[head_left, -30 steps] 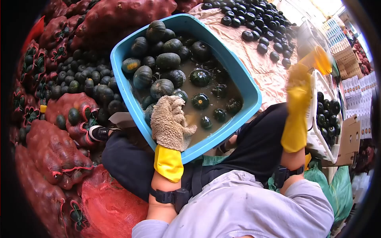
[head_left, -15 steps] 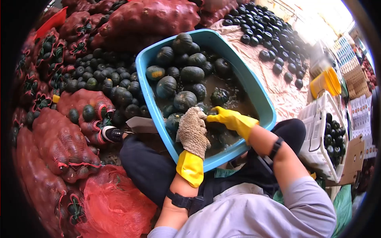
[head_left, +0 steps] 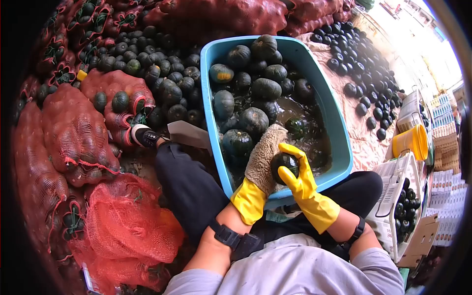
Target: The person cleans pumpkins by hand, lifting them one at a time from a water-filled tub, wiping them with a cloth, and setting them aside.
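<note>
A small dark green pumpkin (head_left: 284,168) is held over the near end of a blue tub (head_left: 223,167). My right hand (head_left: 301,182), in a yellow rubber glove, grips it with the thumb and fingers round its right side. Against its left side presses my left hand (head_left: 263,164), which wears a brown fuzzy mitt over a yellow glove; the mitt hides its fingers. Several larger dark green pumpkins (head_left: 253,120) crowd the tub's left and far parts. Murky water (head_left: 287,105) shows at the right, where another pumpkin (head_left: 296,128) floats.
Red mesh sacks (head_left: 73,132) and a heap of pumpkins (head_left: 172,93) lie left of the tub. More pumpkins (head_left: 364,78) rest on a pale sheet (head_left: 339,105) at the right. Near it stand a yellow bucket (head_left: 410,142) and a white crate (head_left: 388,196) holding dark green pumpkins.
My right hand has come up out of the tub with a small pumpkin and turned toward me. The mitt now meets that pumpkin's side. The view has shifted, so the tub appears farther right.
</note>
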Available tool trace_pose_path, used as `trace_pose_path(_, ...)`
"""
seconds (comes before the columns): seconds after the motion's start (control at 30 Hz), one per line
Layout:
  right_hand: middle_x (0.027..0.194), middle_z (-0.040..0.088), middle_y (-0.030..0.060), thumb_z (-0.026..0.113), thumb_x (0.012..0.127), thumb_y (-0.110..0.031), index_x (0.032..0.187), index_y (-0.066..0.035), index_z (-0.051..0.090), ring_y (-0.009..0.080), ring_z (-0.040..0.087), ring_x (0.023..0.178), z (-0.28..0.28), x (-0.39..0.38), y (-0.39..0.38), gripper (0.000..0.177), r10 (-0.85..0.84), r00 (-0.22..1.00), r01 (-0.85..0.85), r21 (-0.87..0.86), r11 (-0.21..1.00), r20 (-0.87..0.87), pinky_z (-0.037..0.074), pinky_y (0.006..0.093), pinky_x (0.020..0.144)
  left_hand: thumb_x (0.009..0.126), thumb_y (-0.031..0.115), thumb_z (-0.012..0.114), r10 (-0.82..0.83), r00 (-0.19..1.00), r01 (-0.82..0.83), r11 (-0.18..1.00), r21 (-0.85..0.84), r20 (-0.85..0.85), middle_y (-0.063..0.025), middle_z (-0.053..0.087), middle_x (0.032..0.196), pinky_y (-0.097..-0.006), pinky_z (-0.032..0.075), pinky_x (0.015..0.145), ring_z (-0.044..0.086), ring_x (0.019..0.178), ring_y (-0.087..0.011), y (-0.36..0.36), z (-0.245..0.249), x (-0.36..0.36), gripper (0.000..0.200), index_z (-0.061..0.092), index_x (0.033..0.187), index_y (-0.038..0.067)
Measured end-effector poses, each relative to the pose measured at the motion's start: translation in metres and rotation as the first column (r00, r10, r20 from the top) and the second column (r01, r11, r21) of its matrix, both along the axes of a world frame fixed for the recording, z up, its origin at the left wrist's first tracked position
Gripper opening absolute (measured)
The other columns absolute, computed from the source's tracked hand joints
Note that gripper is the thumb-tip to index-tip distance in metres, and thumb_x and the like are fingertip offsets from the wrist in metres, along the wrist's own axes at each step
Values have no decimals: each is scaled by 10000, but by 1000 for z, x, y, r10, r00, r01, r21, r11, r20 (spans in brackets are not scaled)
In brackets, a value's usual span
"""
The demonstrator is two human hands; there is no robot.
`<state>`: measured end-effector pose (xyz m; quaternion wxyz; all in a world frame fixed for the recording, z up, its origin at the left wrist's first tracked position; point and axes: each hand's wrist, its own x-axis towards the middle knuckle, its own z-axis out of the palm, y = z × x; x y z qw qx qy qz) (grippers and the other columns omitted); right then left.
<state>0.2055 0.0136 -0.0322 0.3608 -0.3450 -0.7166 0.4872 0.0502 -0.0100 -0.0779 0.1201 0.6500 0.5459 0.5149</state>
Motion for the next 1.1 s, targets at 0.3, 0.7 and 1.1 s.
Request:
trace_pose_path(0.3, 1456, 642, 143, 717, 1031, -201, 1453, -64, 652, 280, 587, 1378, 1, 5, 42, 449, 118, 986, -144, -243, 959, -121, 437, 383, 1173, 820, 67, 764, -139, 657, 292, 953, -81, 741, -130, 663, 1381, -387, 454, 1185, 589, 1375, -247, 9, 32, 17, 658, 549, 1442, 46)
trace_pose_path(0.7, 1430, 654, 144, 765, 1000, -177, 1561, -65, 517, 239, 634, 1263, -1, -25, 24, 624, -141, 949, 52, -302, 952, -283, 500, 355, 1094, 995, 276, 698, 395, -482, 328, 909, -257, 782, -100, 755, 1115, -402, 586, 984, 726, 1065, -232, 13, 40, 22, 230, 713, 1163, 119)
trace_pose_path(1.1, 1417, 632, 112, 740, 1029, -351, 1542, -121, 534, 240, 622, 1273, -33, -18, 9, 599, -244, 957, 96, -623, 776, -157, 510, 388, 1090, 846, 166, 781, 348, 736, -160, 923, -350, 581, -105, 761, 1071, -382, 598, 913, 746, 1001, -268, 8, 16, 5, 289, 732, 1116, 75)
